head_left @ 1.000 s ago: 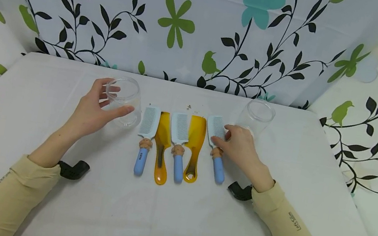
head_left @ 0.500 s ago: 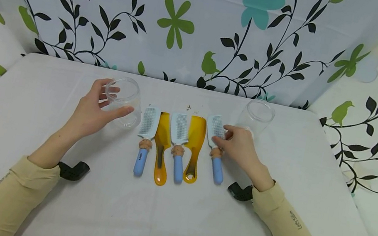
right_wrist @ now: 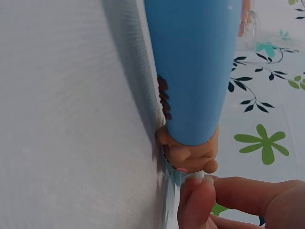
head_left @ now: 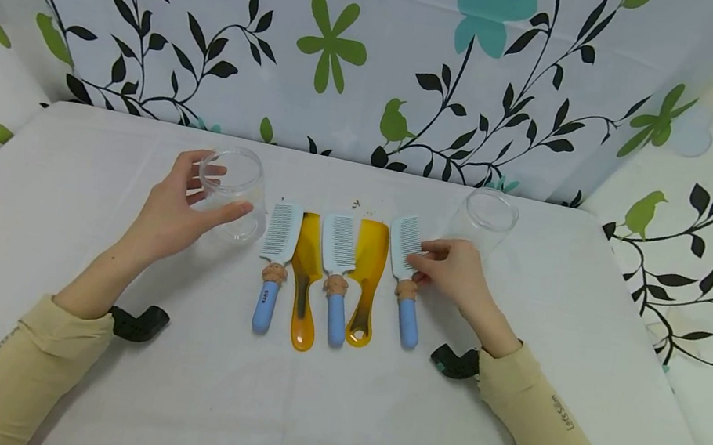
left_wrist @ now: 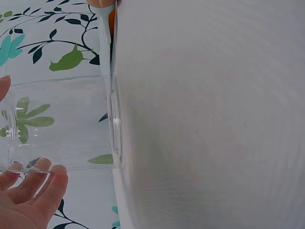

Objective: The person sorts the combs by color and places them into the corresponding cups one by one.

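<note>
Open table (head_left: 307, 421) in front; combs (head_left: 339, 239) (packed side by side) and two cups (head_left: 486, 217) crowd behind.

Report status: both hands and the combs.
Left hand grips clear jar. Right hand pinches rightmost white comb. Second jar just behind.

Three blue-handled combs (head_left: 336, 267), two amber combs (head_left: 305, 269), two clear jars (head_left: 232, 189)

small dark "Let'S Slim" print on the right sleeve (head_left: 560, 414) near the forearm, tiny dark lettering on the leftmost comb's blue handle (head_left: 267, 297), too small to make out, faint unreadable print on the left sleeve (head_left: 7, 338)
</note>
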Motion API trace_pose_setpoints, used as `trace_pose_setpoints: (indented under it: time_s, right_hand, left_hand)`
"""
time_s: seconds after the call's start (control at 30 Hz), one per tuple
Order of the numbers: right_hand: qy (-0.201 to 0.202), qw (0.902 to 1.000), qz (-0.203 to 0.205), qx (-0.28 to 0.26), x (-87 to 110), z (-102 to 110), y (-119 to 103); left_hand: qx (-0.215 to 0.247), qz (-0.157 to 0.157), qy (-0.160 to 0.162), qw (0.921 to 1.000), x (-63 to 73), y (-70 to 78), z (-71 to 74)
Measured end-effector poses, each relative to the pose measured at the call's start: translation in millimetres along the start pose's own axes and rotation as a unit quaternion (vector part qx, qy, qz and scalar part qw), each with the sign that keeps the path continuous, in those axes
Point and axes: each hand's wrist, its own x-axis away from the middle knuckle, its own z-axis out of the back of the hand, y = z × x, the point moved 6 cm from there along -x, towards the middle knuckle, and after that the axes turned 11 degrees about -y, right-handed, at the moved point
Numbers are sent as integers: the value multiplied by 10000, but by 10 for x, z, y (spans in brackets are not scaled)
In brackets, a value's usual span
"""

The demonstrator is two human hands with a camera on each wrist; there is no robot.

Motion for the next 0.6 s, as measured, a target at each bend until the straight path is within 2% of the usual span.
trace_pose_setpoints:
  time_s: [0.13, 0.43, 0.6]
  right_hand:
    - [-57, 9995, -96, -285, -9, 6, 29]
    - [-110, 9989, -4, -460, -10, 12, 31]
    - [-176, 9972, -89, -719, 2, 18, 30]
  left_hand:
    - [-7, 3, -1, 10000, 3, 2, -7]
    - [-29, 6, -2, 10000, 9, 4, -12]
    - [-24, -39, 11, 10000, 14, 4, -15]
